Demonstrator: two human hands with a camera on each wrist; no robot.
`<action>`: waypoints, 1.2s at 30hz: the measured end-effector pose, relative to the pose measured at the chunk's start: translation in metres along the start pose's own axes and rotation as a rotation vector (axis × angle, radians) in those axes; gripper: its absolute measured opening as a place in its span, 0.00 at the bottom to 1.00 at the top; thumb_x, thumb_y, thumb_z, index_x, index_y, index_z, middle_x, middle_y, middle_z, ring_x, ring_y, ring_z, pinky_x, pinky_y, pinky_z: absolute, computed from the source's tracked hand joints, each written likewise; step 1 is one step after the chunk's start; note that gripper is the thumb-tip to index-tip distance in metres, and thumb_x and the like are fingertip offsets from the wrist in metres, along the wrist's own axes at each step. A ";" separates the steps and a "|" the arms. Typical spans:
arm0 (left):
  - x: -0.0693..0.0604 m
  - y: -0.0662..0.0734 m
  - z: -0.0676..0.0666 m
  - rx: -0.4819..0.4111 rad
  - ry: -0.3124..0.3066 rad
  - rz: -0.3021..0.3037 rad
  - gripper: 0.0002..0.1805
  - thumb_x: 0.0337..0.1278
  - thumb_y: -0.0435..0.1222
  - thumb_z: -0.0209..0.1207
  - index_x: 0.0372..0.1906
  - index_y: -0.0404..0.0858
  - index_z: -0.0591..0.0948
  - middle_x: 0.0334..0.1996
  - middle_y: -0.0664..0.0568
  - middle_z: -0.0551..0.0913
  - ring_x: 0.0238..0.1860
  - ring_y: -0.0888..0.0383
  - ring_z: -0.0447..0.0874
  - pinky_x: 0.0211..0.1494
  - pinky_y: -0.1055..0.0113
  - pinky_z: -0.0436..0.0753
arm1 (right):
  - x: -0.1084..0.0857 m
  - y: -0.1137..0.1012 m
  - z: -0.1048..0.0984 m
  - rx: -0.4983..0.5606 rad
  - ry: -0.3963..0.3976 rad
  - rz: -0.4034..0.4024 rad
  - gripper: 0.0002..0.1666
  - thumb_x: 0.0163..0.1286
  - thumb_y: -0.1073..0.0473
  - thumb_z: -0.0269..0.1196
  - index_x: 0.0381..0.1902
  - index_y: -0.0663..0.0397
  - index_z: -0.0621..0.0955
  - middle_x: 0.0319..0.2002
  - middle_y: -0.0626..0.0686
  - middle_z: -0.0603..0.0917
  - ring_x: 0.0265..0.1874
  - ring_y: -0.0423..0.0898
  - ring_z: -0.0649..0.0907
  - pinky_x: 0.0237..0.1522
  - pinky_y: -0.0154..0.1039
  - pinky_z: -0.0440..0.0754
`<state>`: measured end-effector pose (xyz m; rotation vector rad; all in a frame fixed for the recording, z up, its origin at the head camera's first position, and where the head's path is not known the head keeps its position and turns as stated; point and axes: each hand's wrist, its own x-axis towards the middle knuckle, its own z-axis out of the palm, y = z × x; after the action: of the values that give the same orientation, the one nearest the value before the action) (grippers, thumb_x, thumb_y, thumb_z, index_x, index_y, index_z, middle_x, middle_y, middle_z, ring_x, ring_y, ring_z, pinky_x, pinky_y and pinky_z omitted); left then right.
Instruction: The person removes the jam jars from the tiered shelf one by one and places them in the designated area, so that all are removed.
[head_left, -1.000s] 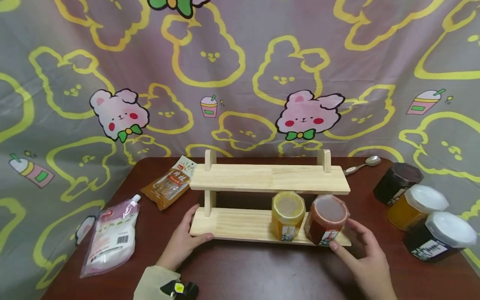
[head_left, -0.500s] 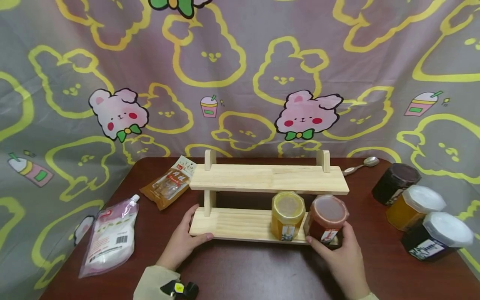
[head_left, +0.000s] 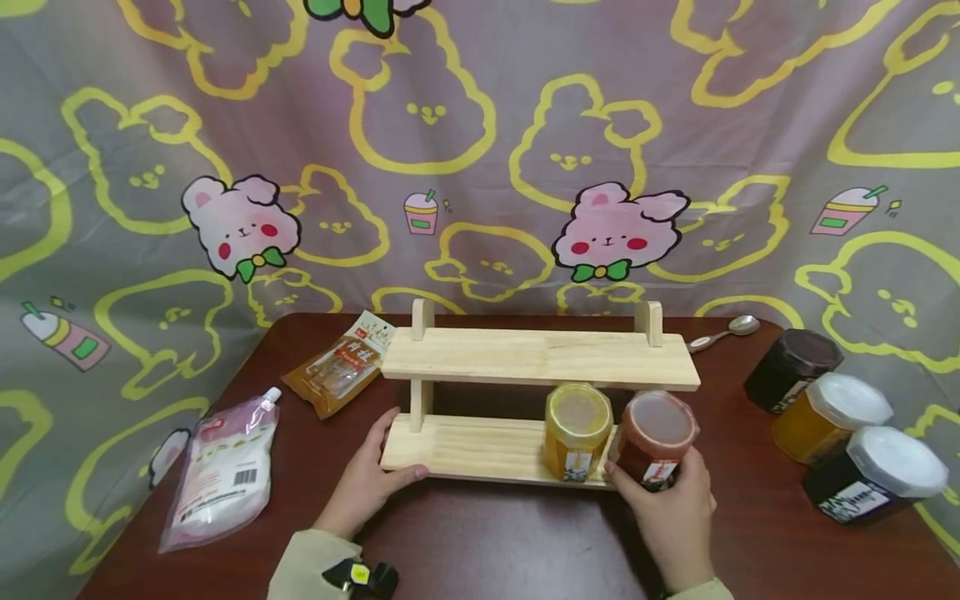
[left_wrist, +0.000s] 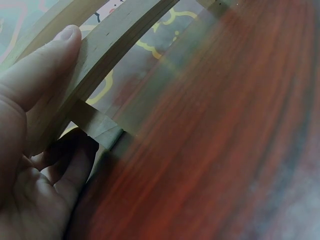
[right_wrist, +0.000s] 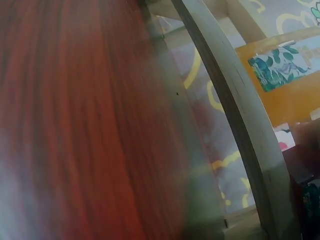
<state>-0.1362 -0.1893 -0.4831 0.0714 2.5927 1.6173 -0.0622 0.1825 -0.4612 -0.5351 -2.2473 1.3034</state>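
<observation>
A two-tier wooden shelf [head_left: 480, 446] stands on the table. My left hand [head_left: 362, 487] grips the left end of its lower board; in the left wrist view the thumb [left_wrist: 55, 57] lies on the board with fingers curled beneath. A yellow jar [head_left: 577, 425] and a dark red jar [head_left: 660, 425] stand side by side at the lower board's right end. My right hand [head_left: 678, 525] holds the red jar low down, thumb at its front left, fingers at its right. That hand covers the board's right end. The right wrist view shows the yellow jar's label [right_wrist: 282, 65].
Several jars stand at the right: a dark one [head_left: 793, 371], an amber one [head_left: 832, 417] and a white-lidded black one [head_left: 873, 475]. A spoon [head_left: 723, 333] lies behind them. At the left lie a brown packet [head_left: 337, 371] and a spouted pouch [head_left: 225, 475].
My right hand has moved left around the red jar's base, its thumb now near the gap between the two jars. My left hand, the jars and the shelf have stayed put.
</observation>
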 end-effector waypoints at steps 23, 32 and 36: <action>0.001 -0.001 0.000 0.007 0.000 -0.011 0.59 0.42 0.45 0.79 0.78 0.44 0.56 0.60 0.45 0.77 0.55 0.53 0.76 0.58 0.58 0.73 | 0.013 0.018 -0.033 -0.015 0.067 0.071 0.46 0.43 0.58 0.84 0.61 0.55 0.77 0.50 0.61 0.84 0.44 0.33 0.74 0.46 0.31 0.66; 0.001 -0.002 0.001 0.005 0.001 -0.012 0.59 0.42 0.44 0.79 0.78 0.44 0.56 0.62 0.45 0.76 0.56 0.53 0.76 0.59 0.59 0.72 | 0.026 0.032 -0.050 -0.044 0.119 0.140 0.49 0.45 0.54 0.83 0.65 0.53 0.75 0.55 0.62 0.82 0.53 0.51 0.76 0.53 0.36 0.65; 0.001 -0.002 0.001 0.005 0.000 -0.013 0.59 0.42 0.44 0.79 0.78 0.44 0.56 0.63 0.44 0.75 0.56 0.53 0.76 0.59 0.58 0.72 | 0.032 0.038 -0.060 -0.048 0.106 0.166 0.51 0.47 0.53 0.82 0.67 0.56 0.72 0.57 0.65 0.80 0.58 0.59 0.76 0.58 0.46 0.66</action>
<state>-0.1374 -0.1891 -0.4851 0.0544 2.5919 1.6069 -0.0494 0.2588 -0.4623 -0.8048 -2.1905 1.2706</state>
